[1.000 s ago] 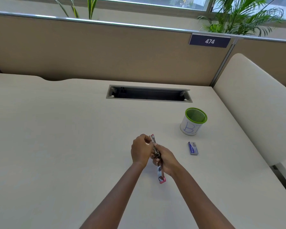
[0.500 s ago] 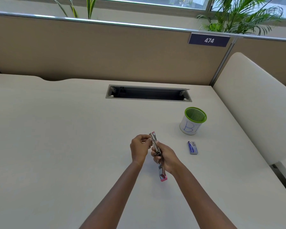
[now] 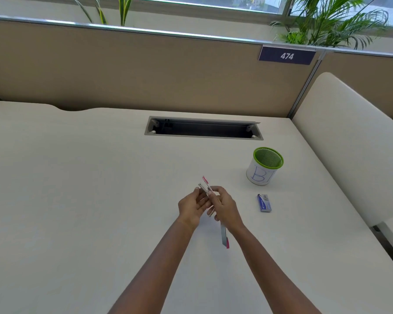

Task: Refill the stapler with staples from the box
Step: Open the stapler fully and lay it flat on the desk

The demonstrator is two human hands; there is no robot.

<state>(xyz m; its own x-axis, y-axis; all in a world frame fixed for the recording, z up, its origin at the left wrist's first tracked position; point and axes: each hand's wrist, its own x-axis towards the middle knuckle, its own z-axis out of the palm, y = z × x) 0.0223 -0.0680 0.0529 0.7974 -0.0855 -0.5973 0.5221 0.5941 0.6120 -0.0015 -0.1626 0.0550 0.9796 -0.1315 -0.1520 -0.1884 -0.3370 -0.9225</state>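
A slim pink and metal stapler [image 3: 224, 236] is held swung open above the desk, one arm pointing away from me and the other pointing back toward me. My right hand [image 3: 225, 207] grips it around the hinge. My left hand [image 3: 192, 206] pinches the far metal arm with thumb and fingertips. The middle of the stapler is hidden by my fingers. A small blue staple box [image 3: 264, 202] lies flat on the desk to the right of my hands, apart from them.
A white mesh cup with a green rim [image 3: 263, 166] stands beyond the staple box. A cable slot [image 3: 203, 128] is cut in the cream desk [image 3: 77, 189] farther back. A beige partition runs behind, and a padded side panel [image 3: 349, 143] borders the right.
The stapler's far arm has tilted further away and left. My left hand has loosened from a closed fist to a fingertip pinch on that arm. Both hands have shifted slightly.
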